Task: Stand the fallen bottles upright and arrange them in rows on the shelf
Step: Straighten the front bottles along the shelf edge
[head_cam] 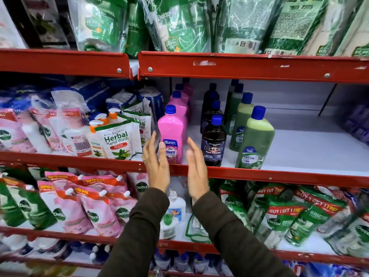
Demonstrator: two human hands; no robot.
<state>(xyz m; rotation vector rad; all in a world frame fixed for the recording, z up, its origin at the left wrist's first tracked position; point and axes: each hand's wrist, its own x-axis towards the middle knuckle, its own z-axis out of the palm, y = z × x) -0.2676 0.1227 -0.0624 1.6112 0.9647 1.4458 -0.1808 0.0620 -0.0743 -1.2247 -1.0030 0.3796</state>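
On the white middle shelf (299, 148) three rows of blue-capped bottles stand upright and run front to back. The front pink bottle (172, 134) leads the left row, a dark Bactin bottle (213, 142) leads the middle row, and a green bottle (254, 140) leads the right row. My left hand (156, 164) is flat and open just left of the front pink bottle, fingertips at its lower edge. My right hand (196, 166) is open between the pink and dark bottles, palm facing left. Neither hand holds anything.
Herbal hand wash pouches (115, 138) crowd the shelf left of the pink row. The red shelf lip (259, 174) runs under the bottles. Purple packs (357, 124) sit at the far right. Green refill pouches hang above and lie below.
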